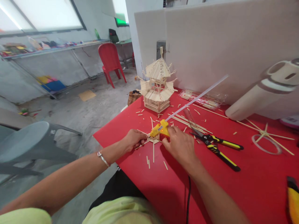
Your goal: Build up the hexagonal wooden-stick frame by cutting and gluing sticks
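My right hand (179, 141) is wrapped round a yellow hot glue gun (161, 128), from whose back a long clear glue stick (198, 96) sticks up to the right. The gun's nozzle points left, over a small web-like frame of thin wooden sticks (153, 151) lying on the red table (173, 189). At the frame's left side my left hand (135, 139) has its fingers pinched together at the sticks. What lies between those fingertips is too small to make out. The gun covers part of the frame.
A stick-built pagoda model (157, 90) stands behind the frame. Yellow-black cutters (217, 144), loose sticks (191, 123), a star of sticks (265, 133), a clear ring (266, 149) and a large beige flask (257, 93) lie to the right. A black cord (188, 199) crosses the front.
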`<state>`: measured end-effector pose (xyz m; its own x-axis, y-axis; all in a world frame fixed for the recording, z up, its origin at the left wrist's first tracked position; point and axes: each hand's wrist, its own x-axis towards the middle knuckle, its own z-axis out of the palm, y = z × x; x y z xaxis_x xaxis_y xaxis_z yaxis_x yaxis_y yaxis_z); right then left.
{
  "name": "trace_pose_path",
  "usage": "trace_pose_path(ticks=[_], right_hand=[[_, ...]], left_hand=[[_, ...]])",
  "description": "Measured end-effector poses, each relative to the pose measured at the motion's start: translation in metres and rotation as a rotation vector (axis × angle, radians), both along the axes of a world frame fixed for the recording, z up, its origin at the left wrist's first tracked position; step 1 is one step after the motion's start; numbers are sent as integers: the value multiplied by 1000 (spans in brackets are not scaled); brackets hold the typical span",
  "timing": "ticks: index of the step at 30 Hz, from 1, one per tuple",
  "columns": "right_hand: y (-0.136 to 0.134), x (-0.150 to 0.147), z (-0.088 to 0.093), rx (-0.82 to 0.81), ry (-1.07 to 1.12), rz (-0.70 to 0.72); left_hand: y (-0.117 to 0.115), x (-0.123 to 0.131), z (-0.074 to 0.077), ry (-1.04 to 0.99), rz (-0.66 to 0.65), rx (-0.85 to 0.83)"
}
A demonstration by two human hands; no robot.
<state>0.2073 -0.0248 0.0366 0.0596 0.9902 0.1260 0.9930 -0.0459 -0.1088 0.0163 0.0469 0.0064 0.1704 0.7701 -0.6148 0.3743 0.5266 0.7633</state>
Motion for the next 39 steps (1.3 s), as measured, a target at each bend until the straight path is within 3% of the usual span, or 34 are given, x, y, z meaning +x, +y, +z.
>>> trace_pose_path(ticks=[30, 39], right_hand=[[-3, 0, 3, 22, -14, 75], [-3, 1, 0, 29, 13, 82]], left_hand=[[2, -1, -7, -14, 12, 11], [8, -8, -15, 28, -20, -12]])
